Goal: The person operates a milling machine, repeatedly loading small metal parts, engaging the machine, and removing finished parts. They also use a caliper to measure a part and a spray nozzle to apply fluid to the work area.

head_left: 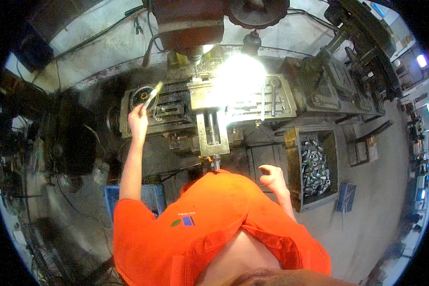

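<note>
We're over the mill (pixel 200 28), its table (pixel 176 107) under lamp glare. Bin (pixel 314 167) of metal parts sits to the right, blue crate (pixel 143 198) low left. Our left hand (pixel 138 119) is up at the table's left end, closed round a brush (pixel 152 94), which sticks up and right from the fist. Right hand (pixel 271 176) hangs loose, half curled, holding nothing, near the bin.

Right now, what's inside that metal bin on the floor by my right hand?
The metal bin holds a heap of small silvery metal parts, all of similar shape. They cover the bottom, so anything under the heap is hidden. The right hand hangs beside it, empty.
</note>
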Tool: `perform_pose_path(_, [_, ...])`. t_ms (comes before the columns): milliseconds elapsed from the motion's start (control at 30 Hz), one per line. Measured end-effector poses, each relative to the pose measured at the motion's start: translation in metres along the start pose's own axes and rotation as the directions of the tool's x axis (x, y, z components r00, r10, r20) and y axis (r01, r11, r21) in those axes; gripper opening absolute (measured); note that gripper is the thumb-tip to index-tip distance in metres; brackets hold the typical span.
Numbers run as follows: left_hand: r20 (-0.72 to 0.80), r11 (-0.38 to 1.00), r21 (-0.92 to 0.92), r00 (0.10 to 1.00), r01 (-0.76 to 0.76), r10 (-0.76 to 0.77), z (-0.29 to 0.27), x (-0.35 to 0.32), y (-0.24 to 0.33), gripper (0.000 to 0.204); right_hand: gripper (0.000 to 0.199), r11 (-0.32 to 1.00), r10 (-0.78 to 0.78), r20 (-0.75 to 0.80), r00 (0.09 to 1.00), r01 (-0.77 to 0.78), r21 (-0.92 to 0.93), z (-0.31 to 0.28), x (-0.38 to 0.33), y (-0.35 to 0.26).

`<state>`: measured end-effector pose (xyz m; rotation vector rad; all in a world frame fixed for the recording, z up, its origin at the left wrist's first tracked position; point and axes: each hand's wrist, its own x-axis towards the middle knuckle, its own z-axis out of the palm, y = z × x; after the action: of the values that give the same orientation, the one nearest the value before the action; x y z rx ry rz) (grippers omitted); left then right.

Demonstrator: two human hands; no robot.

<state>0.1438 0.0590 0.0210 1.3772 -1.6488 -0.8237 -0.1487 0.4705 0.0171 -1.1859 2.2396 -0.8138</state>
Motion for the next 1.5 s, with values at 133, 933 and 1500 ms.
perform_pose_path(133, [0.068,0.98,-0.144,0.987,-0.134,0.145,0.028,-0.019,0.048,0.021,0.039,0.996,0.081,0.042,0.996,-0.082,0.027,-0.001,-0.004,-0.002])
perform_pose_path(933, [0.004,0.909,-0.28,0.946,-0.309,0.323,0.077,0.005,0.054,0.019,0.037,0.992,0.126,0.021,0.992,-0.126,0.03,-0.001,-0.013,-0.001])
perform_pose_path(1500, [0.139,0.97,-0.231,0.984,-0.077,0.111,0.031,-0.009,0.051,0.021,0.038,0.985,0.167,0.017,0.986,-0.167,0.045,-0.004,-0.016,-0.005])
